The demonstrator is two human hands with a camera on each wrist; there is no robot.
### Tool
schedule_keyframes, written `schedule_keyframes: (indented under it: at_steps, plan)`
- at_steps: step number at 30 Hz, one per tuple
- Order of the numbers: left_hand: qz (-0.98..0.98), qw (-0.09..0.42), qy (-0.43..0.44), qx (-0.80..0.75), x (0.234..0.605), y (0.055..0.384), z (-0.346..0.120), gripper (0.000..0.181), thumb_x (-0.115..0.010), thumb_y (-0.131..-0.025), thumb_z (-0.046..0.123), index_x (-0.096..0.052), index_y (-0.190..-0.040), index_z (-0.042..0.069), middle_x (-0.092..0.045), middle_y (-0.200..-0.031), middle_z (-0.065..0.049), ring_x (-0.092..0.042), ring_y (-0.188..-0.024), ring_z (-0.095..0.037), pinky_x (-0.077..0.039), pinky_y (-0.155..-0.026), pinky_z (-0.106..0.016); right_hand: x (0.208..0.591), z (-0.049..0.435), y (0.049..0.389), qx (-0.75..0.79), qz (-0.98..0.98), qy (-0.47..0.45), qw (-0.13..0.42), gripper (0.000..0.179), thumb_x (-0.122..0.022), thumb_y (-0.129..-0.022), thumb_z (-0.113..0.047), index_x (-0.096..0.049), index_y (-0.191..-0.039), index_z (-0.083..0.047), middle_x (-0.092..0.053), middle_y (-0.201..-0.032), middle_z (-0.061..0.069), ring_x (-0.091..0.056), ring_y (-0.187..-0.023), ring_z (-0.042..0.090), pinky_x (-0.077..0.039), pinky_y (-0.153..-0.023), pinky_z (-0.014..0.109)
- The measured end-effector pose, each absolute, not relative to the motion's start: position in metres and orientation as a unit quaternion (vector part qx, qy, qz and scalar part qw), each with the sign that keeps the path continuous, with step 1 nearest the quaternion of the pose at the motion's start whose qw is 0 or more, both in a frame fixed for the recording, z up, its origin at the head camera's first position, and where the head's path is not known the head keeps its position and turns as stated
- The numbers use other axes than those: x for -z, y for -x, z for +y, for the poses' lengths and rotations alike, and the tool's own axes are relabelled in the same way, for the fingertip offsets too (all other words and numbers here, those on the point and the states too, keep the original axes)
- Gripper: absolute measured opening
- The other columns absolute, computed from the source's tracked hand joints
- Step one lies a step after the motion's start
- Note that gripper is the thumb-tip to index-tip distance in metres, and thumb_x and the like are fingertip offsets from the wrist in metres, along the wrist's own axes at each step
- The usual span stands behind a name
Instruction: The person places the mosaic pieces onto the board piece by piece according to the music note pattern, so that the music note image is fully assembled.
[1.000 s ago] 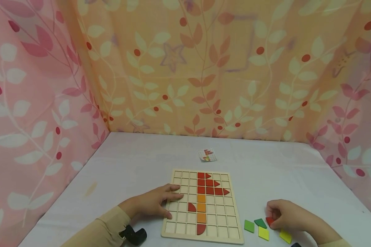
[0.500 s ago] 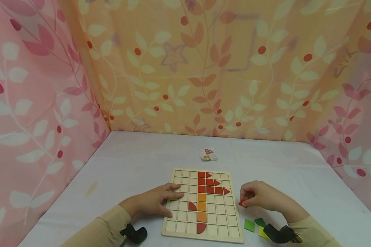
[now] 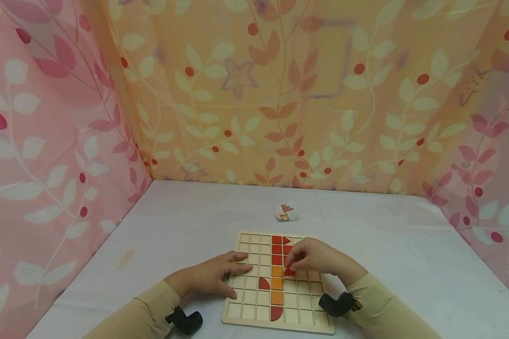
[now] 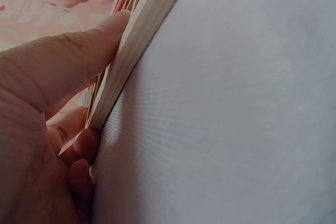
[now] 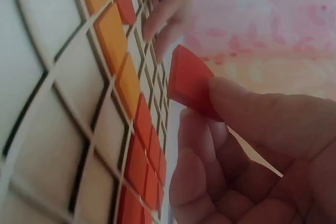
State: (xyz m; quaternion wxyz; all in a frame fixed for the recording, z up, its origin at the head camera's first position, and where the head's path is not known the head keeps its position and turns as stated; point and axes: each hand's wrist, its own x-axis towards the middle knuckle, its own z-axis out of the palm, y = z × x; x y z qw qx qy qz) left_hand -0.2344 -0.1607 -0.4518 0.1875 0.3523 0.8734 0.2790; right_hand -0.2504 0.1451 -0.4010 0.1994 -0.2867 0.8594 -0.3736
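A light wooden grid board (image 3: 303,301) lies on the white table. My left hand (image 3: 209,275) rests on its left side, fingers spread over the frame; the left wrist view has the thumb (image 4: 113,30) on the edge. Between thumb and fingertips my right hand (image 3: 318,256) pinches a red tile (image 5: 191,80) with one curved side, held close over the board just right of the orange tiles (image 3: 277,284). Red tiles (image 3: 276,250) fill cells above the orange column, partly hidden by the right hand. One red quarter-circle tile (image 3: 264,283) sits left of the column, another (image 3: 275,313) below it.
A small printed card (image 3: 286,212) with a coloured grid pattern lies beyond the board. Black wrist cameras stick out at the left sleeve (image 3: 186,322) and right sleeve (image 3: 337,303). The loose tiles at the right are mostly hidden under the right forearm. Patterned curtains (image 3: 280,94) enclose the table.
My right hand has picked up the red tile from among the loose tiles and carried it left, over the board. The left hand has stayed in place.
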Motion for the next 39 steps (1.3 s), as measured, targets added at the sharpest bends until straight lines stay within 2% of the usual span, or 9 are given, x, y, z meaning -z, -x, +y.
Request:
schedule_keyframes:
  at_steps: [4,12,18,23,32,39]
  plan:
    - [0.873,0.185,-0.359,-0.274,0.452,0.235,-0.161,0.069,-0.067,-0.074,0.050,-0.040,-0.137,0.036,-0.022,-0.149,0.005,-0.021,-0.135,-0.026,-0.023,-0.105,-0.049,0.402,0.124,0.251,0.379,0.851,0.295,0.212,0.006,-0.069,-0.079,-0.007,-0.069,-0.080,-0.012,-0.062,-0.075,-0.003,-0.057,-0.070,0.014,-0.047,-0.066,0.027]
    - [0.871,0.181,-0.366,-0.273,0.450,0.235,-0.161,0.070,-0.068,-0.075,0.048,-0.042,-0.137,0.032,-0.024,-0.148,0.004,-0.023,-0.134,-0.023,-0.023,-0.105,-0.047,0.408,0.093,0.253,0.353,0.854,0.317,0.212,0.013,-0.069,-0.077,-0.001,-0.068,-0.076,-0.014,-0.061,-0.069,-0.008,-0.053,-0.064,0.006,-0.045,-0.060,0.023]
    - [0.871,0.183,-0.365,-0.275,0.447,0.234,-0.160,0.069,-0.068,-0.075,0.047,-0.042,-0.137,0.032,-0.025,-0.147,0.003,-0.023,-0.134,-0.023,-0.024,-0.105,-0.047,0.409,0.077,0.254,0.351,0.856,0.310,0.222,0.013,-0.069,-0.076,-0.001,-0.068,-0.074,-0.015,-0.061,-0.066,-0.007,-0.053,-0.060,0.007,-0.045,-0.056,0.023]
    - [0.872,0.187,-0.357,-0.277,0.447,0.234,-0.159,0.068,-0.069,-0.075,0.047,-0.043,-0.136,0.034,-0.025,-0.147,0.005,-0.023,-0.134,-0.023,-0.023,-0.105,-0.049,0.412,0.068,0.252,0.350,0.855,0.312,0.223,0.012,-0.070,-0.076,-0.002,-0.067,-0.073,-0.014,-0.061,-0.064,-0.006,-0.054,-0.057,0.007,-0.046,-0.055,0.022]
    - [0.872,0.179,-0.363,-0.276,0.448,0.234,-0.161,0.068,-0.069,-0.075,0.047,-0.044,-0.136,0.031,-0.026,-0.147,0.004,-0.024,-0.134,-0.023,-0.024,-0.104,-0.049,0.412,0.059,0.249,0.349,0.854,0.303,0.238,0.011,-0.071,-0.074,-0.001,-0.068,-0.072,-0.011,-0.061,-0.061,-0.004,-0.054,-0.052,0.011,-0.046,-0.052,0.023]
    - [0.871,0.177,-0.365,-0.276,0.448,0.234,-0.161,0.069,-0.069,-0.075,0.047,-0.044,-0.136,0.031,-0.026,-0.147,0.003,-0.025,-0.133,-0.024,-0.024,-0.104,-0.049,0.415,0.060,0.251,0.336,0.858,0.312,0.232,0.012,-0.072,-0.074,-0.002,-0.069,-0.069,-0.013,-0.062,-0.062,-0.006,-0.051,-0.052,0.006,-0.044,-0.052,0.021]
